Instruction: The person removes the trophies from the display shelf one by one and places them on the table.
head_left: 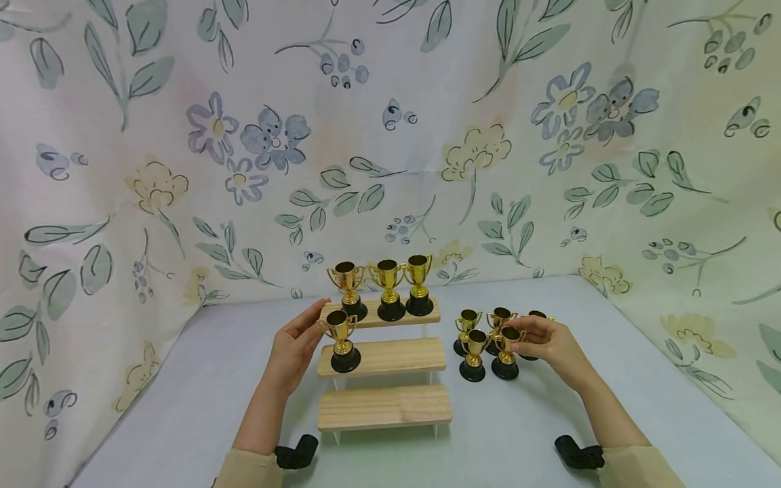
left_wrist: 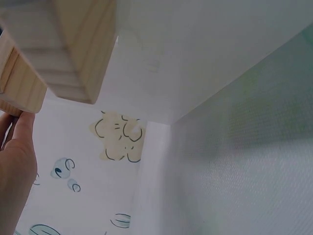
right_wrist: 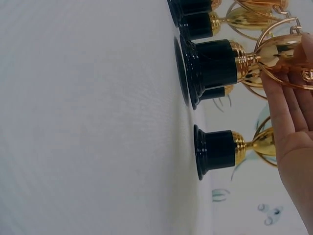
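Note:
On the right, my right hand pinches the cup of a small gold trophy with a black base. In the right wrist view that trophy appears just off the tabletop, with a dark shadow beside its base. More trophies stand close around it, one partly behind the hand. My left hand touches the left end of the top wooden shelf, its fingers fairly straight. Close to its thumb, one trophy stands at the left of the middle shelf. Three trophies stand on the top shelf.
A bottom shelf completes the stepped wooden stand, which has clear supports. Everything stands on a white-covered table. Behind and at both sides hangs a floral cloth. Each wrist wears a black device.

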`<state>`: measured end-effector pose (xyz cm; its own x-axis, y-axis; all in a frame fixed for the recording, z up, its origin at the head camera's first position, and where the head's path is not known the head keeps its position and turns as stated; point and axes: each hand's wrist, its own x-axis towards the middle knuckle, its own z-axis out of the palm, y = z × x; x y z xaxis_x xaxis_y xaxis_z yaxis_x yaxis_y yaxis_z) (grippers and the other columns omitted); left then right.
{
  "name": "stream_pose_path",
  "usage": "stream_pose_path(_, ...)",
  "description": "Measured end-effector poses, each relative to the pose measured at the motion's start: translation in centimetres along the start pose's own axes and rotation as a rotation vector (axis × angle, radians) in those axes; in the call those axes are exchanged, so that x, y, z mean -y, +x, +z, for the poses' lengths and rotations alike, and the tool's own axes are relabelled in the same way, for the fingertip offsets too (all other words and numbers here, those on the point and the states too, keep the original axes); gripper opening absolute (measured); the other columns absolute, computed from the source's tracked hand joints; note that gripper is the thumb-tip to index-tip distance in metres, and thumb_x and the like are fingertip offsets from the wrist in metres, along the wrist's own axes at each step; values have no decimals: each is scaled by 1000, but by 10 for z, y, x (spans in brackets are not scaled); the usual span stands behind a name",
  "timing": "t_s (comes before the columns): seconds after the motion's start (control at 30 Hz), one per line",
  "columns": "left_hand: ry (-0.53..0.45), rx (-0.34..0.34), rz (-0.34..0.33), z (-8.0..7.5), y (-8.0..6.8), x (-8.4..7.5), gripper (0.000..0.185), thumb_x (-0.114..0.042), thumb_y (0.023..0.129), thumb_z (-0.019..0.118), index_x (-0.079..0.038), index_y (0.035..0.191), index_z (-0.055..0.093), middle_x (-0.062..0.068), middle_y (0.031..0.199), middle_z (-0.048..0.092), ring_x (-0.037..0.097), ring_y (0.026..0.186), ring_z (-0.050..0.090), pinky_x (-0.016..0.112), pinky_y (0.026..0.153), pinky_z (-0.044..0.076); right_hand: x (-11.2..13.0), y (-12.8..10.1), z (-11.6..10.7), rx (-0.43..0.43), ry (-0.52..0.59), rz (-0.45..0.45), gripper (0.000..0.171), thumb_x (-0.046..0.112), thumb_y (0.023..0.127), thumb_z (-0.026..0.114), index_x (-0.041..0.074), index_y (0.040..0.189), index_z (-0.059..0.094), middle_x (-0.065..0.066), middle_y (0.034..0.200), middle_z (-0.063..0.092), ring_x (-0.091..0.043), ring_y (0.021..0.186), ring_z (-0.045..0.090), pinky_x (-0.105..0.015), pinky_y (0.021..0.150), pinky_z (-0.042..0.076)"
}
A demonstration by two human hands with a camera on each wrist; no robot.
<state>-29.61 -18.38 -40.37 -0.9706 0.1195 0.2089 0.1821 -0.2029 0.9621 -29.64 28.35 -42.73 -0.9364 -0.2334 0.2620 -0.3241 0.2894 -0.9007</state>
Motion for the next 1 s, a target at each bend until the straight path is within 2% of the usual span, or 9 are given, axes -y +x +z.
stream_pose_path(1.0,3,-10,-14,1,0,-1,57,-9,101,54,-2,153,33,-20,135,53,-9,124,54,9,107,43,-2,-1,-1,-7,0,31,44,12,86,75,-7,123,59,26,106,67,6,96,68,-17,79,60)
